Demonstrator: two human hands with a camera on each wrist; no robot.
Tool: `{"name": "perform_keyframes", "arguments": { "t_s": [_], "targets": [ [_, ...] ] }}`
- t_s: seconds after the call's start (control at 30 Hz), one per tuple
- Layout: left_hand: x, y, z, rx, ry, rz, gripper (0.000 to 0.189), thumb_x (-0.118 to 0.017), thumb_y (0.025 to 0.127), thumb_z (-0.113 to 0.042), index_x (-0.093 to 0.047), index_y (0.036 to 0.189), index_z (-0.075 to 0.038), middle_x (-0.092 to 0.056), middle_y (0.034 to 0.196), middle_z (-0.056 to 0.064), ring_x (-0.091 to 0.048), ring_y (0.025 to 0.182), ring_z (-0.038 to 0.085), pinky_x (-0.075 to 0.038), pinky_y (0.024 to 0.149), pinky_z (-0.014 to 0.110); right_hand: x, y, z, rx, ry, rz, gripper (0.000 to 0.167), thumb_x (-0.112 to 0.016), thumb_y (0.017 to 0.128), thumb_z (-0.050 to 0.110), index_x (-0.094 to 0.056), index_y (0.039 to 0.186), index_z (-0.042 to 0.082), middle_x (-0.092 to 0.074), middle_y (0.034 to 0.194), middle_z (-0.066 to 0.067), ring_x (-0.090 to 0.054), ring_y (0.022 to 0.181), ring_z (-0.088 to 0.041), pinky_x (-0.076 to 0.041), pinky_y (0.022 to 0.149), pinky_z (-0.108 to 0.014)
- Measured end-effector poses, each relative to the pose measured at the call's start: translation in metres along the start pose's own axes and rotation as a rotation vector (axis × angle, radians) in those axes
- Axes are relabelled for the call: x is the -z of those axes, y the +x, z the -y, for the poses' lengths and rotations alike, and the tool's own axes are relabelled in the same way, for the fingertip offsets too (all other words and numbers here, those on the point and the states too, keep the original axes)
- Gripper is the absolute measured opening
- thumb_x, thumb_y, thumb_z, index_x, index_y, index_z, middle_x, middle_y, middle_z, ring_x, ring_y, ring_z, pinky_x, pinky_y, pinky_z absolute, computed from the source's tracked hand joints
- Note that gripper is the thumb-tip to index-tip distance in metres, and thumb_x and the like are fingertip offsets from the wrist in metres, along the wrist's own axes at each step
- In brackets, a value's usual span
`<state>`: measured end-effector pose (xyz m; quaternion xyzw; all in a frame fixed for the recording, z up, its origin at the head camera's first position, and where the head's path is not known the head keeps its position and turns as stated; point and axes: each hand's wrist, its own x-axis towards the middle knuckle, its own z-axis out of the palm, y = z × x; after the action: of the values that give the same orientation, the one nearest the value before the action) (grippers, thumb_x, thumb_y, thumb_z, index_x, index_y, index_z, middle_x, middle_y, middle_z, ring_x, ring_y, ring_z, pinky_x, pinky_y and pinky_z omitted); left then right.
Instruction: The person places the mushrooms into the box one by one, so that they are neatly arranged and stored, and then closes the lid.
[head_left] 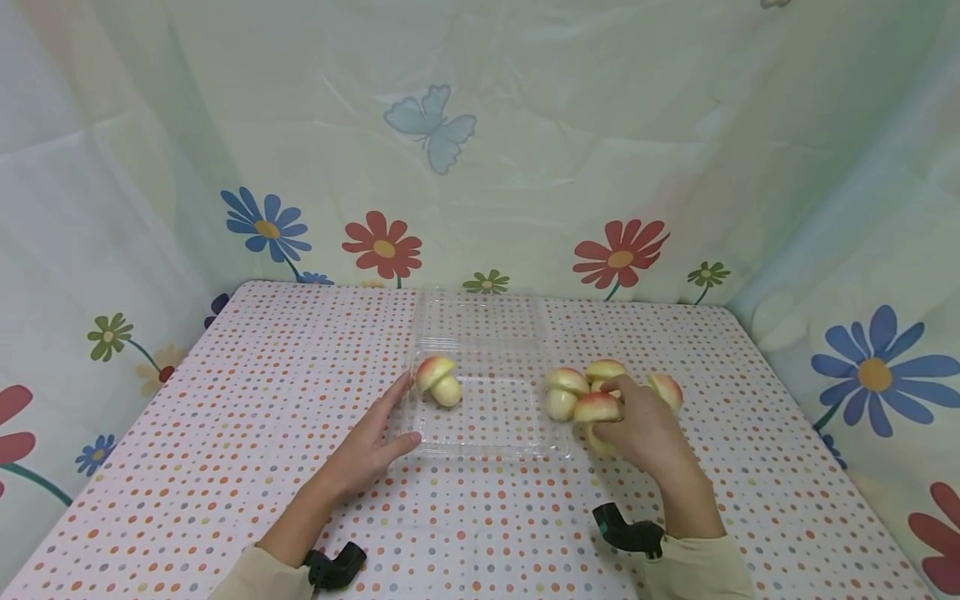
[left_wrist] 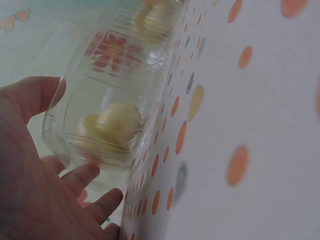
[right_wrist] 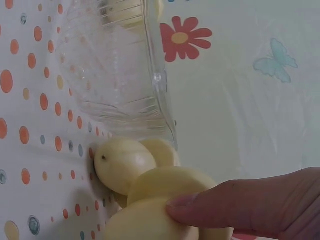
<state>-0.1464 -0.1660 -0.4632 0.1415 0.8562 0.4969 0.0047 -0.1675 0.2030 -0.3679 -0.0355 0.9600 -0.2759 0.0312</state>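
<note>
A clear plastic clamshell box [head_left: 487,433] lies with its lid [head_left: 480,321] folded back. In its left part sits a toy mushroom [head_left: 447,390] with a red-yellow cap. My left hand [head_left: 367,446] is at the box's left side, thumb by the near corner and fingers spread along the outer wall, as the left wrist view also shows. Right of the box, my right hand [head_left: 648,429] pinches another toy mushroom [head_left: 597,408] by its cap, with the thumb [right_wrist: 192,207] pressed on pale yellow. More mushrooms [head_left: 566,392] cluster around it, some partly hidden by that hand.
One more mushroom [head_left: 666,390] lies beyond the right hand. The table wears a dotted cloth [head_left: 480,533], and a flowered curtain [head_left: 510,167] hangs along its back and sides. Black wrist mounts [head_left: 628,531] stick out by both sleeves.
</note>
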Motion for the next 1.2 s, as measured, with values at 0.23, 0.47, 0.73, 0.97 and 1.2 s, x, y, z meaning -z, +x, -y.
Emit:
{"name": "perform_keyframes", "arguments": {
  "t_s": [0.23, 0.47, 0.73, 0.97, 1.2],
  "targets": [
    [0.0, 0.0, 0.0, -0.003, 0.003, -0.001, 0.086, -0.063, 0.098, -0.03, -0.014, 0.168, -0.021, -0.021, 0.173, 0.005, -0.017, 0.161, 0.032, -0.014, 0.127, 0.062, 0.002, -0.001, 0.001, 0.004, 0.032, -0.018, 0.062, -0.071, 0.079, 0.005, -0.052, 0.137, -0.006, -0.065, 0.119, -0.028, -0.057, 0.088, -0.032, -0.044, 0.062, -0.032],
    [0.0, 0.0, -0.001, -0.011, -0.004, -0.004, 0.086, -0.063, 0.098, -0.029, -0.014, 0.168, -0.019, -0.021, 0.173, 0.005, -0.018, 0.16, 0.033, -0.014, 0.127, 0.062, 0.005, 0.0, 0.003, 0.019, 0.054, -0.053, 0.063, -0.072, 0.082, 0.006, -0.051, 0.141, -0.006, -0.061, 0.129, -0.035, -0.057, 0.083, -0.03, -0.045, 0.059, -0.032],
    [0.0, 0.001, 0.0, -0.009, -0.013, -0.004, 0.086, -0.063, 0.098, -0.025, -0.014, 0.168, -0.018, -0.022, 0.173, 0.006, -0.02, 0.16, 0.035, -0.014, 0.127, 0.062, 0.0, 0.001, 0.01, 0.03, 0.132, -0.227, 0.063, -0.069, 0.085, 0.005, -0.051, 0.145, -0.004, -0.055, 0.137, -0.034, -0.069, 0.099, -0.044, -0.057, 0.065, -0.035],
    [0.0, 0.001, 0.001, -0.007, -0.012, -0.008, 0.085, -0.064, 0.099, -0.025, -0.014, 0.168, -0.019, -0.022, 0.173, 0.005, -0.019, 0.16, 0.033, -0.014, 0.127, 0.061, -0.001, 0.003, 0.018, 0.045, 0.132, -0.319, 0.061, -0.069, 0.086, 0.008, -0.054, 0.144, 0.0, -0.057, 0.136, -0.03, -0.067, 0.106, -0.047, -0.056, 0.078, -0.047],
    [0.0, 0.0, 0.001, 0.01, -0.027, 0.009, 0.086, -0.063, 0.099, -0.028, -0.013, 0.168, -0.023, -0.019, 0.174, 0.003, -0.017, 0.161, 0.031, -0.012, 0.128, 0.061, -0.002, 0.005, 0.022, 0.038, 0.16, -0.277, 0.061, -0.071, 0.089, 0.009, -0.052, 0.147, 0.001, -0.052, 0.142, -0.03, -0.066, 0.112, -0.049, -0.061, 0.079, -0.048]
  ]
}}
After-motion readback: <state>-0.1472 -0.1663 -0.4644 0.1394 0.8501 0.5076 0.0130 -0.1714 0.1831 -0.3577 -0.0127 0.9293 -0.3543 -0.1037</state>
